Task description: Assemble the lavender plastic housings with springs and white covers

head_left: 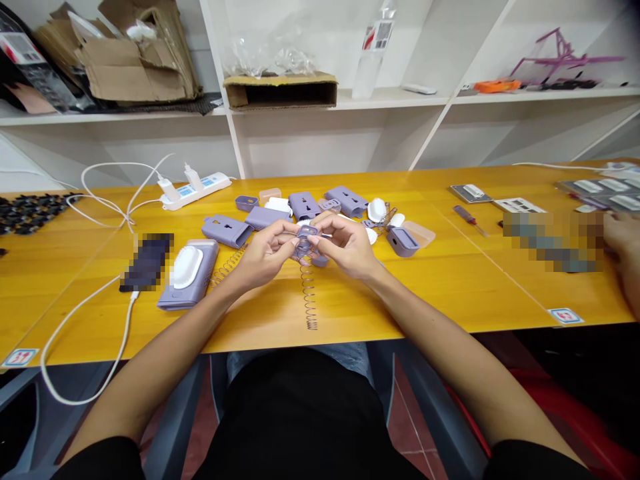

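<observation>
Left hand (267,255) and right hand (351,250), fingertips pinched together, hold a small purple part (307,234) between them over the table (360,303); a spring (309,299) trails beneath. Should either pinch slacken, the part could slip and the spring tangle.

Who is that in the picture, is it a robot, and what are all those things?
No robot here, just a person working bare-handed. The one picture comes from a camera worn on their head, looking forward and down, so you see both arms as they do. Their left hand and right hand hold a small purple part together. A spring shows just below it in the picture. On the yellow table are purple cases, white pieces, a phone and a power strip. The other hand, far right, is someone else's.
</observation>
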Available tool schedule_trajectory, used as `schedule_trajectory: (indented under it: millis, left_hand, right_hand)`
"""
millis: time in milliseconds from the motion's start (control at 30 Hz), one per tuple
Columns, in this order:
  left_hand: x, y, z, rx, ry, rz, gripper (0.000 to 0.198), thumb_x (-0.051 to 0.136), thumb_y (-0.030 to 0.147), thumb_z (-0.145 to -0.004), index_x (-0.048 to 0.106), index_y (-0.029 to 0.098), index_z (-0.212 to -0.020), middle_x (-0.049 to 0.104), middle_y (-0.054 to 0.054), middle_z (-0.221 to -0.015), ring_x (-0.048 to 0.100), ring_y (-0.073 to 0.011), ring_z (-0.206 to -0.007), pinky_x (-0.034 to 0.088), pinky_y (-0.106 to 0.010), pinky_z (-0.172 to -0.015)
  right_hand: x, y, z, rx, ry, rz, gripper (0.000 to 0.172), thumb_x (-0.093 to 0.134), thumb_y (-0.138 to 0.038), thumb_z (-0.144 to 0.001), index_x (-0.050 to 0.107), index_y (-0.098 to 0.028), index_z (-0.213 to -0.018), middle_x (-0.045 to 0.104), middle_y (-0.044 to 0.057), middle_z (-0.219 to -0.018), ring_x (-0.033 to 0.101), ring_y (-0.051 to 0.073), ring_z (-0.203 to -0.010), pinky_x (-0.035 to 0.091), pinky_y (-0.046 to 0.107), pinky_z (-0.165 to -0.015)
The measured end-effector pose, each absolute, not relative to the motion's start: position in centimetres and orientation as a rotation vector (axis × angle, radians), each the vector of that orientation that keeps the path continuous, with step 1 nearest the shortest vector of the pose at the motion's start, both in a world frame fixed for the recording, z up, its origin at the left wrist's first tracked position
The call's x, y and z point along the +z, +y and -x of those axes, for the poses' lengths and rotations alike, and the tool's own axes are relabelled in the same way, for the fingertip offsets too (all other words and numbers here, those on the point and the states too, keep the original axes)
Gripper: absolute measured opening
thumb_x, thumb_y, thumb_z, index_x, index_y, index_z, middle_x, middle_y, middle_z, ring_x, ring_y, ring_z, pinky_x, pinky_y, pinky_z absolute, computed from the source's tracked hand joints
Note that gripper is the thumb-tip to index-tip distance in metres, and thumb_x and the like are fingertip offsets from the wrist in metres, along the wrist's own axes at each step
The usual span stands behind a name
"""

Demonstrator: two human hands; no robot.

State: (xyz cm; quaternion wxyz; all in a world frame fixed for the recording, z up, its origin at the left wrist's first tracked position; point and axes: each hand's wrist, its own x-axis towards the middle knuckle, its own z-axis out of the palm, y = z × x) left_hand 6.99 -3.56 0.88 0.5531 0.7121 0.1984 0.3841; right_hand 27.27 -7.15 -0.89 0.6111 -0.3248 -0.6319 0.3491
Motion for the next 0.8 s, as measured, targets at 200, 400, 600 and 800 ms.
schedule_trajectory:
  millis: [200, 400, 600, 800]
  left_hand:
    - [0.96, -3.63, -6.97, 0.913, 0.483, -1.674, 0.032, 0.077, 0.045, -0.1, 0.07, 0.017, -0.111, 0.086, -0.01, -0.095, 0.086, -0.0246, -0.089, 0.07, -0.035, -0.081]
    - [0.87, -3.56, -6.79, 0.909, 0.526, -1.67, 0.031, 0.077, 0.042, -0.099, 0.07, 0.015, -0.113, 0.085, -0.01, -0.092, 0.085, -0.0233, -0.084, 0.07, -0.035, -0.08]
    - [0.99, -3.3, -6.58, 0.888, 0.517, -1.595, 0.033, 0.081, 0.04, -0.096, 0.069, 0.014, -0.113, 0.086, -0.01, -0.094, 0.086, -0.0245, -0.083, 0.072, -0.037, -0.079]
    - [1.49, -2.97, -6.52, 0.849, 0.546, -1.428, 0.039, 0.086, 0.036, -0.09, 0.069, 0.012, -0.115, 0.085, -0.014, -0.096, 0.087, -0.0281, -0.08, 0.072, -0.035, -0.068]
  right_hand:
    - [-0.91, -6.83, -27.37, 0.929, -1.417, 0.726, 0.039, 0.093, -0.054, -0.085, 0.071, -0.022, -0.089, 0.069, 0.003, -0.097, 0.06, 0.012, -0.066, 0.047, 0.026, -0.048]
    - [-1.29, -6.79, -27.23, 0.938, -1.401, 0.701, 0.036, 0.095, -0.049, -0.085, 0.072, -0.021, -0.089, 0.07, 0.004, -0.097, 0.064, 0.013, -0.069, 0.049, 0.025, -0.047]
    - [-1.6, -6.72, -27.21, 0.943, -1.394, 0.762, 0.038, 0.094, -0.051, -0.085, 0.073, -0.021, -0.095, 0.072, 0.004, -0.104, 0.062, 0.011, -0.063, 0.046, 0.026, -0.045]
    - [-1.12, -7.23, -27.3, 0.786, -1.415, 0.836, 0.037, 0.09, -0.048, -0.088, 0.073, -0.026, -0.113, 0.07, 0.004, -0.103, 0.064, 0.015, -0.071, 0.054, 0.03, -0.057]
